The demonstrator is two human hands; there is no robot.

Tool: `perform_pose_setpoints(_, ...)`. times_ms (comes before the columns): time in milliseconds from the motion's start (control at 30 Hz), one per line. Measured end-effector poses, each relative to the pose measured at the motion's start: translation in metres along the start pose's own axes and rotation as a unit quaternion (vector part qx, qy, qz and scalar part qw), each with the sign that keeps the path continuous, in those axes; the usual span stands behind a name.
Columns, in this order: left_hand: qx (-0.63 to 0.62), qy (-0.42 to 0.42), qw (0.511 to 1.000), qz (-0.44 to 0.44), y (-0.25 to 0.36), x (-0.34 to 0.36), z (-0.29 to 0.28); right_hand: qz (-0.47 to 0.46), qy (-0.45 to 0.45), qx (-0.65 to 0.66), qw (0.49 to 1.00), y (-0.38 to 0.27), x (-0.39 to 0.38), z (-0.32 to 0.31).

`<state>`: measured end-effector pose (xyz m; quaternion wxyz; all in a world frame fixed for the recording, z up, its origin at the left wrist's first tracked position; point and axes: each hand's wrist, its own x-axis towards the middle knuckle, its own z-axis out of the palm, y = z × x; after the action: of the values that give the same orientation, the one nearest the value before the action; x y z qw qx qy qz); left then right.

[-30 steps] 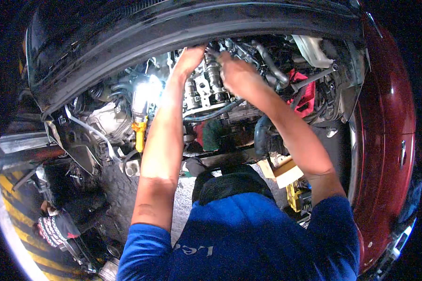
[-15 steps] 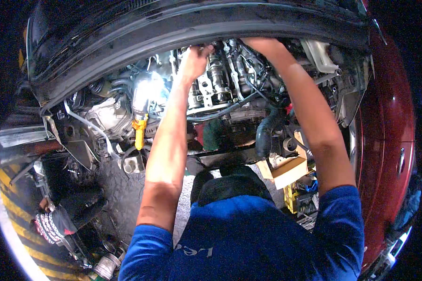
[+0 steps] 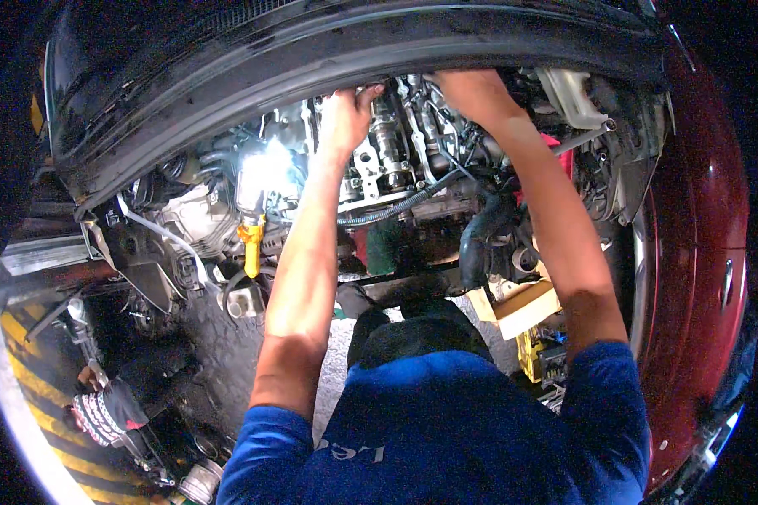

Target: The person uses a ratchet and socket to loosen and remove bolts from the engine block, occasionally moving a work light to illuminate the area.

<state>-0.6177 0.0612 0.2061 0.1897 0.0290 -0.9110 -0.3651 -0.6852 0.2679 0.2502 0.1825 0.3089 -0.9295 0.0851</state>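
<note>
Both arms reach up over an exposed engine (image 3: 387, 139) with its valve cover off, showing camshafts and metal bearing caps. My left hand (image 3: 344, 122) lies over the left camshaft row; its thumb points away from the palm, while its other fingers are hidden from view. My right hand (image 3: 472, 93) is bent at the wrist over the far right part of the engine, its fingers hidden beneath the hood edge. Whether either hand holds anything cannot be seen. A ribbed black hose (image 3: 404, 204) runs along the engine's near side.
A lit work lamp with a yellow handle (image 3: 251, 244) hangs left of my left forearm. The hood (image 3: 354, 50) overhangs the engine. A cardboard box (image 3: 522, 307) sits at lower right, near a red car side (image 3: 699, 295). Another person (image 3: 109, 412) is low at left.
My right wrist has bent more and the hand has shifted slightly, with the forearm moving a little left. Something red now shows beside that forearm. My left hand stays nearly in place.
</note>
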Motion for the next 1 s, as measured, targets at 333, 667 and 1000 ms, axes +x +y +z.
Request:
perform_pose_setpoints(333, -0.074, -0.063, 0.994, 0.057, 0.01, 0.011, 0.023, 0.013, -0.088, 0.013, 0.996, 0.002, -0.038, -0.018)
perform_pose_setpoints(667, -0.018, -0.089, 0.996, 0.008, 0.011, 0.009, 0.027, -0.061, -0.036, 0.003, 0.998, 0.037, -0.018, -0.005)
perform_pose_setpoints(1000, 0.257, -0.052, 0.939, 0.223, -0.052, 0.043, 0.011, 0.006, -0.142, 0.06, 0.988, -0.005, 0.0, -0.009)
